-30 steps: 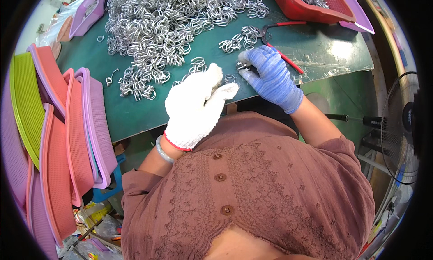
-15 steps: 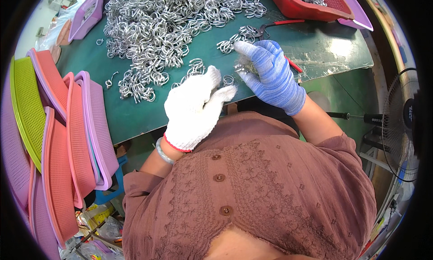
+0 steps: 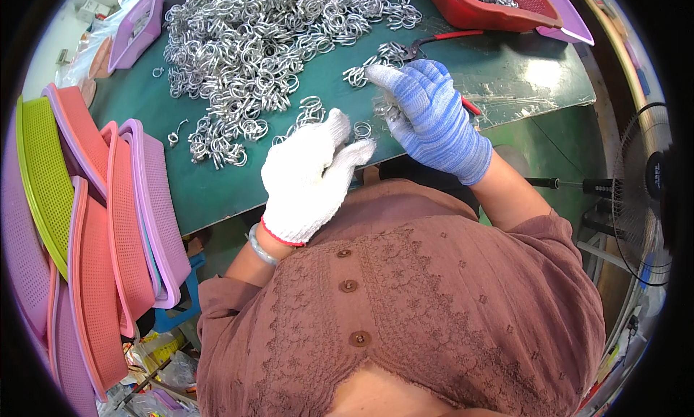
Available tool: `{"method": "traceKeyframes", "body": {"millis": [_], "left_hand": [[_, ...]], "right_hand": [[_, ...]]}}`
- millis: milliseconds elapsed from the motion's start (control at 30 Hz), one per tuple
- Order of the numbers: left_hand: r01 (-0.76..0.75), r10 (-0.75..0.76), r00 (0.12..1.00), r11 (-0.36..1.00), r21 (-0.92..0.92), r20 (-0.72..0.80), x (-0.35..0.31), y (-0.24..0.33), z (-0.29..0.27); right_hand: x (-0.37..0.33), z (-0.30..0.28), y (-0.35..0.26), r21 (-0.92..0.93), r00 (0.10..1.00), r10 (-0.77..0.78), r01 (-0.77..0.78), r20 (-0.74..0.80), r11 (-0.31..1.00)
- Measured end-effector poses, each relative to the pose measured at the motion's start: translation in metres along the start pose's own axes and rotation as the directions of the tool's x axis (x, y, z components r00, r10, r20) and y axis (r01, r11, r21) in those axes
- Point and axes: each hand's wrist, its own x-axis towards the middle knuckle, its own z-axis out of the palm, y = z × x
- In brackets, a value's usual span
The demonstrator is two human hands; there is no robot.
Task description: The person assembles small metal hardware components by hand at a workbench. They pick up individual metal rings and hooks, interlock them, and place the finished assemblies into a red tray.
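My left hand [image 3: 303, 182], in a white knitted glove with a red cuff edge, is at the table's near edge. Its thumb and forefinger are apart with nothing visible between them; the other fingers are partly hidden. Just past its fingertips lies a metal ring [image 3: 362, 130], and a few joined rings [image 3: 311, 108] are behind it. My right hand [image 3: 437, 124] wears a blue glove, fingers closed around silvery metal rings [image 3: 383, 108], blurred and mostly covered. Beyond it sit a small cluster of rings [image 3: 387, 54] and red-handled pliers [image 3: 460, 35], partly hidden by the hand.
A large heap of metal rings [image 3: 246, 48] covers the far left of the green table [image 3: 217, 193]. A red basket [image 3: 491, 12] with rings stands at the far right. Stacked plastic baskets [image 3: 94, 272] crowd the left side; a black fan [image 3: 643, 193] is at right.
The silvery rings at my right fingertips shift slightly and blur as the right fingers move a little. My left hand keeps its place; the whole view drifts slightly.
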Motion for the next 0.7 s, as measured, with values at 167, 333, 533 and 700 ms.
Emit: {"method": "traceKeyframes", "body": {"millis": [167, 333, 533, 700], "left_hand": [[0.051, -0.05, 0.998, 0.998, -0.022, 0.048, -0.002, 0.003, -0.004], [0.02, -0.016, 1.0, 0.989, -0.148, 0.026, -0.008, -0.001, 0.001], [-0.038, 0.033, 0.999, 0.99, -0.134, -0.038, -0.02, -0.014, 0.012], [0.145, -0.128, 0.987, 0.966, -0.214, 0.094, -0.016, -0.007, 0.006]], "right_hand": [[0.027, -0.017, 0.044, -0.009, 0.926, 0.052, -0.06, -0.373, 0.998], [0.062, -0.084, 0.131, -0.085, 0.802, 0.293, -0.39, -0.521, 0.917], [0.063, -0.06, 0.105, -0.513, 0.962, -0.084, -0.064, -0.26, 0.856], [0.021, -0.001, 0.032, 0.231, 0.935, -0.166, 0.095, 0.313, 0.968]]}}
